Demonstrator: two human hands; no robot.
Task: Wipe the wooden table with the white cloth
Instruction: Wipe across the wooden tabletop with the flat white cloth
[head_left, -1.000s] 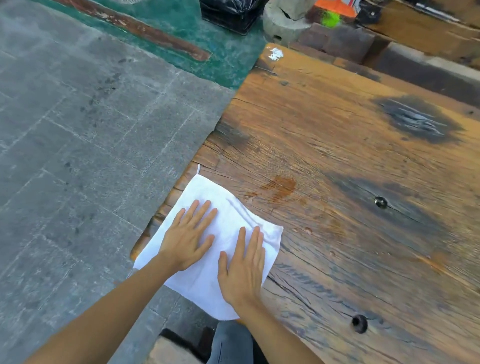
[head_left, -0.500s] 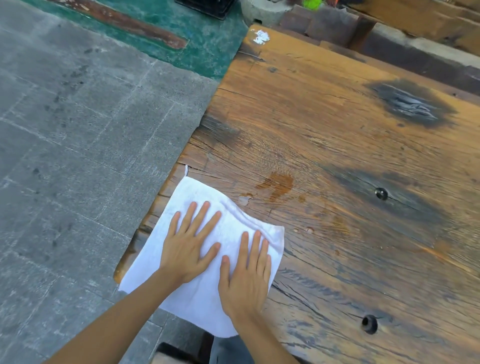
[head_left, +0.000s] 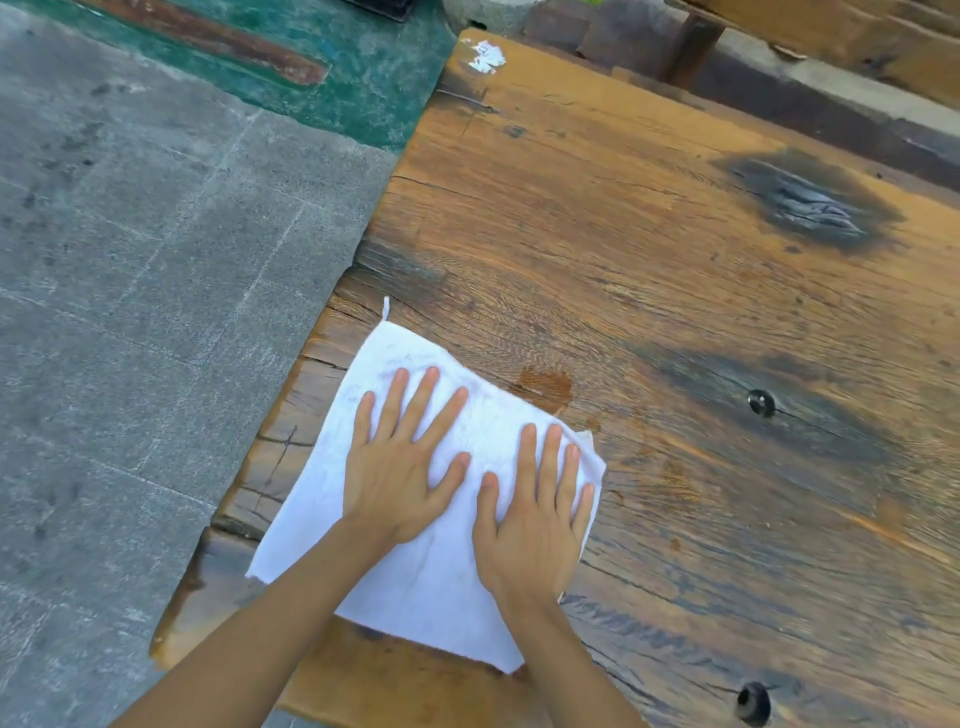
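White cloth (head_left: 431, 545) lying flat on the wooden table (head_left: 649, 249), close to its near left corner, one edge almost reaching the rust-brown stain (head_left: 545, 384). Pressing down on it with left hand (head_left: 400, 483) and right hand (head_left: 535, 519), both flat and side by side, fingers straight and spread, gripping nothing. Probably pushing toward the stain, so worth keeping both palms loaded evenly, sliding along the grain rather than across the cracks, and letting the cloth's leading edge run fully over the stain without bunching under the fingertips. Beyond the stain, dark scorched patch (head_left: 810, 208) and white scrap (head_left: 485, 54) at the far corner not yet reached. Table's right side running out of frame; wood under the cloth hidden; whether the cloth is damp, impossible telling.
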